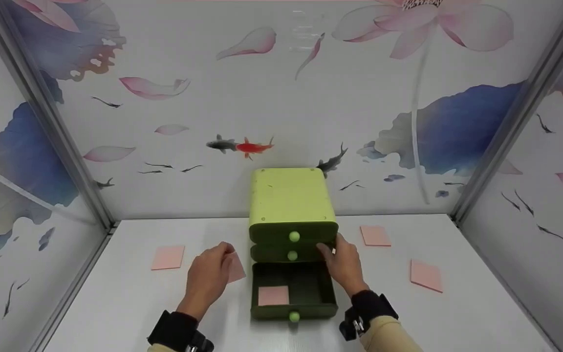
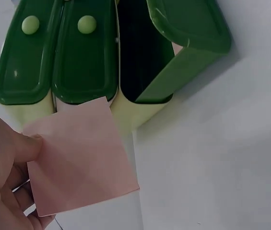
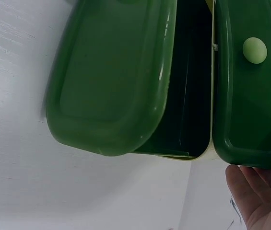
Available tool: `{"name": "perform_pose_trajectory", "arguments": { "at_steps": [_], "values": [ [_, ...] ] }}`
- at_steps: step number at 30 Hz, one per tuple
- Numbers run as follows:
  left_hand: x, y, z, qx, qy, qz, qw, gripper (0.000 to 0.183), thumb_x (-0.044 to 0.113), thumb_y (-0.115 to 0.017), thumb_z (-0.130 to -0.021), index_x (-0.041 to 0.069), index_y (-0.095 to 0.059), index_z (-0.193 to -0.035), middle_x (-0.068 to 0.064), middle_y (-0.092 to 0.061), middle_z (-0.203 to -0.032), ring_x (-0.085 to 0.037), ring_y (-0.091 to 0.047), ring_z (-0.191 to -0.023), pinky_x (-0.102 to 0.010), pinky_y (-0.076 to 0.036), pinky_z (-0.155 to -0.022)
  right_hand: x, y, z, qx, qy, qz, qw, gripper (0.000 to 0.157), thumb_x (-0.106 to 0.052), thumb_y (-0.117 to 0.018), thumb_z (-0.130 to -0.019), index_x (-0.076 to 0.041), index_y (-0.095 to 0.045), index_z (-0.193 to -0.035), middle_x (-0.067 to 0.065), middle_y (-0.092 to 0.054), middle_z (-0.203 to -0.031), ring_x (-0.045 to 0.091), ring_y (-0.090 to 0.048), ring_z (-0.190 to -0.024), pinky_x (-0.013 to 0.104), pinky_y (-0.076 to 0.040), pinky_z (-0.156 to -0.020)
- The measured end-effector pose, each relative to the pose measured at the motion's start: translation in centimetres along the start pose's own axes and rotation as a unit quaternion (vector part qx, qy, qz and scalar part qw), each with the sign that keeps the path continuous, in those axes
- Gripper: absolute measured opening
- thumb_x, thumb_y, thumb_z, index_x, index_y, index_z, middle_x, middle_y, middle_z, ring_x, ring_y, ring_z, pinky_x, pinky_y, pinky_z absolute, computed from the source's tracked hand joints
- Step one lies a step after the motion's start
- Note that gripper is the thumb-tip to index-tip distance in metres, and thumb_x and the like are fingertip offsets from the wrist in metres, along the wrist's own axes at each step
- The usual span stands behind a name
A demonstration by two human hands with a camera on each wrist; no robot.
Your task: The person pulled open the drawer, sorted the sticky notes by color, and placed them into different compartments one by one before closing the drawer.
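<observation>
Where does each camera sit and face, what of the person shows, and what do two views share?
Head: worn on the head, facing forward and down at the green cabinet; the left hand and right hand show.
Left wrist: worn there, facing the drawer fronts; only the left hand shows, pinching a pink square.
Right wrist: worn there, facing the open bottom drawer; only part of the right hand shows.
Shared: both wrist views show that drawer pulled out, seen from opposite sides.
</observation>
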State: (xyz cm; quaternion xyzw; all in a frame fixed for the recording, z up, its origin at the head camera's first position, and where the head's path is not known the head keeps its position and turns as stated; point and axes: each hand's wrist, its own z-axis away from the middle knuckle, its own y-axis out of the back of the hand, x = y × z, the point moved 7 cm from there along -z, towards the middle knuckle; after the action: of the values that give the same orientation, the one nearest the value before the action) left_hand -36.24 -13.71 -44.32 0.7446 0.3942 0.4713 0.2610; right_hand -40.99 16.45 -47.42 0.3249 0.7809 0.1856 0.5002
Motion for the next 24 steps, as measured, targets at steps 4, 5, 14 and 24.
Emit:
{"name": "perform_pose_trajectory", "arguments": {
  "at_steps": [4,5,14,24],
  "values": [
    [1.7,-0.9,0.2,-0.014,-0.029,-0.001,0.9995,0.004,0.017,-0.065,-0.094,0.017,-0.068,-0.096,0.002,-0.070,-0.085,-0.014,-0.064,-0.078,-0.032,-0.052,-0.069,-0.1,0.0,0.0,0.000,0.003,-0.002,1.000,0.024,-0.022,-0.066,-0.094,-0.004,-0.061,-0.109,0.017,-0.072,-0.101,0.031,-0.070,-0.095,0.046,-0.056,-0.081],
    [2.1,-1.1,0.3,-0.017,-0.039,-0.002,0.9991,0.004,0.018,-0.064,-0.094,0.017,-0.068,-0.096,0.002,-0.070,-0.085,-0.014,-0.063,-0.078,-0.032,-0.052,-0.069,-0.1,0.0,0.0,0.000,0.006,-0.002,1.000,0.024,-0.022,-0.065,-0.094,-0.004,-0.062,-0.109,0.017,-0.073,-0.100,0.031,-0.071,-0.093,0.046,-0.056,-0.080],
    [5.3,-4.2,0.7,-0.052,-0.105,0.013,0.9931,0.006,0.014,-0.066,-0.092,0.018,-0.067,-0.096,0.003,-0.071,-0.088,-0.015,-0.066,-0.080,-0.035,-0.053,-0.074,-0.3,0.2,0.2,-0.001,-0.001,-0.004,1.000,0.021,-0.022,-0.064,-0.095,-0.005,-0.062,-0.106,0.011,-0.072,-0.094,0.026,-0.070,-0.088,0.042,-0.055,-0.076],
    [6.9,-7.6,0.6,-0.119,-0.126,0.026,0.9844,0.006,0.011,-0.063,-0.093,0.014,-0.068,-0.096,-0.001,-0.073,-0.091,-0.019,-0.068,-0.083,-0.035,-0.055,-0.072,-0.4,0.1,0.2,-0.004,-0.002,0.001,1.000,0.026,-0.023,-0.064,-0.095,-0.005,-0.062,-0.112,0.014,-0.073,-0.100,0.028,-0.071,-0.093,0.043,-0.056,-0.079]
  ]
}}
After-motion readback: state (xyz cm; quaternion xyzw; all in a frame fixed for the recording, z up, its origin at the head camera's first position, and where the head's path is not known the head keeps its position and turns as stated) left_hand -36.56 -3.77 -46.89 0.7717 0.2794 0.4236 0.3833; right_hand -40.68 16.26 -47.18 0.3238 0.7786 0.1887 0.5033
